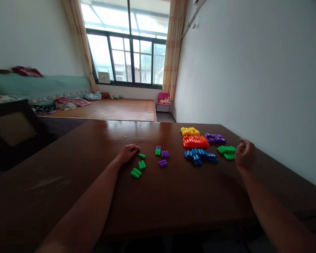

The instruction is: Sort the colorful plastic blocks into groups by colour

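My left hand [129, 153] rests on the brown table, its fingers bent near a single green piece [142, 155]; whether anything is under them is hidden. Closer to me lie two small groups of green pieces [136, 173]. To their right are purple pieces [163, 163] and a small block of green and purple pieces [158, 150]. My right hand [244, 151] is curled at the right, beside a green pile [227, 152]; its fingertips are partly hidden, and I cannot make out anything in it.
Yellow [190, 131], orange [195, 141], purple [215, 137] and blue [197, 155] piles stand at the right of the table [173, 203]. A white wall runs along the right. Beyond the table are a low bed [121, 109] and a pink chair [163, 99].
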### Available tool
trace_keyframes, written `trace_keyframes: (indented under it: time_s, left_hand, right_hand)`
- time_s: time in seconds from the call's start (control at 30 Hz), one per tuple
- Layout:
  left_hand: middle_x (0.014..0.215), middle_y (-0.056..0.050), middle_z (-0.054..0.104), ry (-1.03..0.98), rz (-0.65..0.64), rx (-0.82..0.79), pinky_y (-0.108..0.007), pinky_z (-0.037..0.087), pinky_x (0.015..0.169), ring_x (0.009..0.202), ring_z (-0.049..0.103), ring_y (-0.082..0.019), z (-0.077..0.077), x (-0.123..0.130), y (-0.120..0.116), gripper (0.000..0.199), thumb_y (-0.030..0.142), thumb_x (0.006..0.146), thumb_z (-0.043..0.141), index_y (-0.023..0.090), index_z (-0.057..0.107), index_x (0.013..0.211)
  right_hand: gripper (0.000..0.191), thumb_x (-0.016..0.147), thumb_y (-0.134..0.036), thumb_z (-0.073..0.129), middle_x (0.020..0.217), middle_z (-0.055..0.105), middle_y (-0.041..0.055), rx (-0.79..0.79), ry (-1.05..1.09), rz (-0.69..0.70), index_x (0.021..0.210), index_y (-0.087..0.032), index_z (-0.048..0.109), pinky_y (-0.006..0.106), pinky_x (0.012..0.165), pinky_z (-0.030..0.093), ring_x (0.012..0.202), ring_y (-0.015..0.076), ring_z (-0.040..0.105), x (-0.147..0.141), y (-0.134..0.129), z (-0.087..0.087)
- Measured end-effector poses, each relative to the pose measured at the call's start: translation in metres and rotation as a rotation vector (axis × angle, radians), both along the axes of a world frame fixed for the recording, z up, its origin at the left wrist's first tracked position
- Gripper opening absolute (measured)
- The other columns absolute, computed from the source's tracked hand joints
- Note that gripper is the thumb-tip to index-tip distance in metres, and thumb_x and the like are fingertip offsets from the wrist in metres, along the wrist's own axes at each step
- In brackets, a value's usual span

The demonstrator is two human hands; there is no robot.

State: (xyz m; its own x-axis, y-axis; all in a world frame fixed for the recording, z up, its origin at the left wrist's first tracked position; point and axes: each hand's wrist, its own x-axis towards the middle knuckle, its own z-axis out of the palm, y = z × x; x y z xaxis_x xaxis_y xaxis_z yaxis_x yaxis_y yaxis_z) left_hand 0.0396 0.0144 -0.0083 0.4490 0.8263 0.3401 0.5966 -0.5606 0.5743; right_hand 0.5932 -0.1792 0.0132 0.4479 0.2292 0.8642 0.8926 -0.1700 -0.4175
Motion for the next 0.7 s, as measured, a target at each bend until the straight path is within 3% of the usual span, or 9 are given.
trace_keyframes:
  time_s: [0.13,0.23,0.33,0.4,0.57,0.7]
  left_hand:
    - [0.093,-0.002,0.074,-0.019,0.014,-0.004,-0.028,0.051,0.084,0.089,0.067,-0.02,0.001,0.001,-0.005,0.024,0.025,0.076,0.054,0.021,0.074,0.089]
    - [0.093,-0.002,0.075,-0.033,0.021,-0.017,-0.027,0.052,0.083,0.089,0.067,-0.019,0.003,0.001,-0.01,0.023,0.023,0.077,0.055,0.02,0.075,0.09]
    - [0.093,-0.002,0.075,-0.031,0.027,-0.012,-0.027,0.052,0.084,0.088,0.067,-0.018,0.003,0.002,-0.012,0.024,0.021,0.078,0.055,0.02,0.075,0.091]
    - [0.093,-0.001,0.075,-0.021,0.03,-0.004,-0.026,0.051,0.084,0.089,0.067,-0.017,0.002,0.002,-0.011,0.025,0.019,0.078,0.054,0.021,0.075,0.092]
    - [0.095,-0.002,0.075,0.017,0.034,0.007,-0.026,0.05,0.084,0.089,0.067,-0.018,0.0,0.002,-0.009,0.026,0.018,0.079,0.054,0.021,0.075,0.093]
    - [0.095,-0.002,0.075,0.02,0.042,0.008,-0.026,0.05,0.084,0.088,0.067,-0.018,0.0,0.002,-0.009,0.026,0.018,0.078,0.055,0.021,0.075,0.093]
  right_hand:
    - [0.028,0.091,-0.031,0.044,0.104,0.064,0.0098,-0.224,-0.092,0.521,0.108,-0.019,0.061,0.034,0.079,0.049,0.089,0.0203,0.06,-0.137,0.027,0.026]
    - [0.021,0.09,-0.03,0.048,0.099,0.065,0.0068,-0.496,-0.135,0.889,0.103,-0.022,0.063,0.031,0.079,0.049,0.085,0.0177,0.061,-0.237,0.043,0.031]
    - [0.018,0.088,-0.023,0.051,0.102,0.065,0.0055,-0.703,-0.242,1.128,0.1,-0.023,0.065,0.03,0.085,0.046,0.095,0.0175,0.06,-0.305,0.057,0.031]
    - [0.017,0.089,-0.022,0.05,0.1,0.066,0.0061,-0.823,-0.259,1.127,0.097,-0.022,0.066,0.029,0.081,0.044,0.092,0.0175,0.061,-0.333,0.065,0.031]
    - [0.02,0.086,-0.036,0.06,0.078,0.067,0.0076,-1.101,-0.237,0.93,0.091,-0.016,0.063,0.029,0.065,0.04,0.073,0.0203,0.061,-0.367,0.08,0.028]
    - [0.018,0.083,-0.034,0.064,0.081,0.067,0.0044,-1.024,-0.221,1.014,0.09,-0.018,0.061,0.026,0.067,0.04,0.074,0.0165,0.06,-0.376,0.088,0.025]
